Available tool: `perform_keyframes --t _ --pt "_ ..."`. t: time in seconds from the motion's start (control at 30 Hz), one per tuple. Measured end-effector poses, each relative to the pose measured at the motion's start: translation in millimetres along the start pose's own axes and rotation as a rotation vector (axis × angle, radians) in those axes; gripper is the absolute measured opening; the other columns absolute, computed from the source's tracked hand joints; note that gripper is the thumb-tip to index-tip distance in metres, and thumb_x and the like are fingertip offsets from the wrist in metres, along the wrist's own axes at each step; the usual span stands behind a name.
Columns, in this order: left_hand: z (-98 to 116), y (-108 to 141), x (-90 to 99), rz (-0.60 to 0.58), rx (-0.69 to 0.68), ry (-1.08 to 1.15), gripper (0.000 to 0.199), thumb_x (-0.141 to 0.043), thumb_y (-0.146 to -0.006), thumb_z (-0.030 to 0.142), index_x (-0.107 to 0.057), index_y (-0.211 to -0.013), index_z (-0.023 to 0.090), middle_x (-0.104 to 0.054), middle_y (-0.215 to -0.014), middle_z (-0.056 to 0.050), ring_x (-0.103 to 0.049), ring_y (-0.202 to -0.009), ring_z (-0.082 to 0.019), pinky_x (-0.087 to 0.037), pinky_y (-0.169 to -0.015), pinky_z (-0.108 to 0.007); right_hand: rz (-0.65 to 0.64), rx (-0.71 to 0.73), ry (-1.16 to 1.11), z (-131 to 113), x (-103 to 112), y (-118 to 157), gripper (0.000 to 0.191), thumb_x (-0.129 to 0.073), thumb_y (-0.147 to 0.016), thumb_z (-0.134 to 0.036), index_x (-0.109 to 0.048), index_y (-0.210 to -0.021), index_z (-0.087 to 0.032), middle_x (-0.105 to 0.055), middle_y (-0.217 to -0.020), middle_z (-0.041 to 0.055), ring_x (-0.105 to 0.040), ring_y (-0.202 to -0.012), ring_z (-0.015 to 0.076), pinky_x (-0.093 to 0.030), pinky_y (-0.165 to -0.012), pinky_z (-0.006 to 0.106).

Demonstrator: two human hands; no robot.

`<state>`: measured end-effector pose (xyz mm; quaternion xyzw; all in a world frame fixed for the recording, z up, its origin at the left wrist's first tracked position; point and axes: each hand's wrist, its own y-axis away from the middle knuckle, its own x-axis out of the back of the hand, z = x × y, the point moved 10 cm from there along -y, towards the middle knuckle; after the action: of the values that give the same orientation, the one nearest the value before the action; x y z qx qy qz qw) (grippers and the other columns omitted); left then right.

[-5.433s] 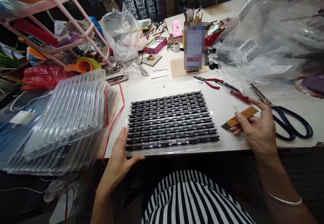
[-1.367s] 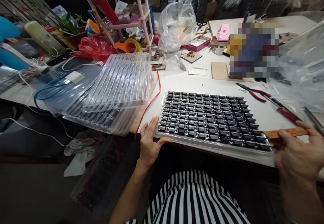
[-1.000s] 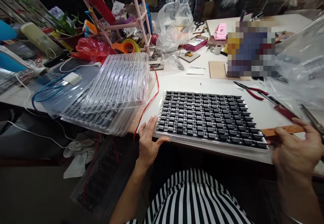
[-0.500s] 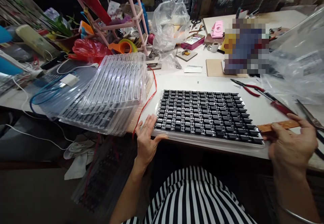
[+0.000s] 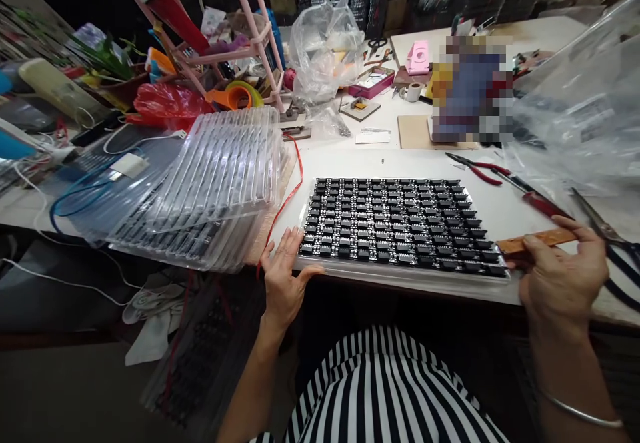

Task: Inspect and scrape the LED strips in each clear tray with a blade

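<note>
A clear plastic tray (image 5: 390,276) lies before me at the table's front edge, filled with rows of small black circuit boards (image 5: 385,219). My left hand (image 5: 284,273) grips its near left corner, thumb along the front side and fingers on the left side. Closed round an orange-brown flat strip, perhaps wooden, my right hand (image 5: 565,269) is at the tray's right end. The tip of the flat strip (image 5: 537,239) meets the right edge of the tray. Some fingers of the right hand are hidden under the strip.
Stacked clear trays (image 5: 215,169) stand left, beside a red cord (image 5: 295,193). Red-handled pliers (image 5: 475,168), a red-handled tool (image 5: 540,203) and large scissors (image 5: 607,233) lie right. Behind are a pink rack (image 5: 260,36), plastic bags (image 5: 325,49) and a tan board (image 5: 415,133).
The whole view has shifted slightly, so things appear a little further left. Both hands keep their places at the tray, and the strip stays against its right end.
</note>
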<state>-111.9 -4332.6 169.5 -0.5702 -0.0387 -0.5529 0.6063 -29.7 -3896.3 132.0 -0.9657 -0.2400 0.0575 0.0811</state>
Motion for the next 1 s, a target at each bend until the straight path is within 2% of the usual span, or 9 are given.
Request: perform_keyframes --t 0.17,0.4,0.57,0.67,0.87,1.0 --pt "2.0 -2.1 2.0 0.0 0.0 -0.014 0.061 -0.055 -0.085 0.053 -0.048 -0.135 0.019 -0.062 -0.126 -0.016 -0.054 -0.123 -0.028 -0.032 -0.106 -0.043 -0.003 0.009 -0.024 0.4 0.3 0.6 0.056 -0.069 -0.051 -0.018 -0.055 -0.105 -0.02 -0.054 -0.065 -0.0013 -0.05 -0.04 0.0116 -0.033 -0.029 0.019" --pt "4.3 -6.2 4.6 0.016 -0.008 -0.049 0.054 -0.055 -0.087 0.047 -0.05 -0.134 0.021 -0.063 -0.125 -0.014 -0.055 -0.122 -0.027 -0.033 -0.104 -0.041 -0.012 -0.015 -0.063 2.0 -1.3 2.3 0.059 -0.07 -0.053 -0.017 -0.054 -0.11 -0.017 -0.056 -0.062 -0.002 -0.054 -0.042 0.0138 -0.042 -0.031 0.022" --pt "4.6 -7.4 5.7 0.021 -0.013 -0.059 0.059 -0.053 -0.085 0.053 -0.049 -0.135 0.022 -0.064 -0.124 -0.013 -0.055 -0.122 -0.027 -0.033 -0.104 -0.04 -0.027 -0.034 -0.098 0.7 -2.9 4.4 0.06 -0.068 -0.055 -0.017 -0.053 -0.113 -0.016 -0.056 -0.056 -0.0043 -0.052 -0.037 0.0136 -0.041 -0.028 0.02" --pt "4.0 -7.9 6.2 0.023 -0.008 -0.058 0.057 -0.054 -0.085 0.051 -0.049 -0.135 0.023 -0.064 -0.124 -0.012 -0.055 -0.121 -0.026 -0.033 -0.104 -0.039 -0.043 -0.045 -0.118 0.0 -4.6 5.1 0.058 -0.068 -0.056 -0.017 -0.052 -0.113 -0.016 -0.057 -0.056 -0.0047 -0.051 -0.035 0.0125 -0.039 -0.027 0.019" --pt "0.7 -6.7 3.7 -0.013 -0.002 -0.042 0.061 -0.056 -0.083 0.052 -0.047 -0.137 0.025 -0.063 -0.125 -0.011 -0.055 -0.121 -0.026 -0.034 -0.106 -0.039 -0.078 -0.052 -0.097 1.8 -7.3 5.7 0.058 -0.07 -0.061 -0.021 -0.05 -0.116 -0.017 -0.058 -0.056 -0.0056 -0.052 -0.036 0.014 -0.042 -0.027 0.022" --pt "-10.3 -1.4 -3.9 -0.098 0.035 -0.034 0.068 -0.059 -0.082 0.052 -0.04 -0.142 0.027 -0.06 -0.13 -0.01 -0.053 -0.124 -0.027 -0.035 -0.107 -0.042 -0.123 -0.074 -0.053 5.1 -9.4 5.6 0.06 -0.072 -0.064 -0.022 -0.049 -0.12 -0.017 -0.059 -0.055 -0.005 -0.054 -0.038 0.0153 -0.043 -0.028 0.022"
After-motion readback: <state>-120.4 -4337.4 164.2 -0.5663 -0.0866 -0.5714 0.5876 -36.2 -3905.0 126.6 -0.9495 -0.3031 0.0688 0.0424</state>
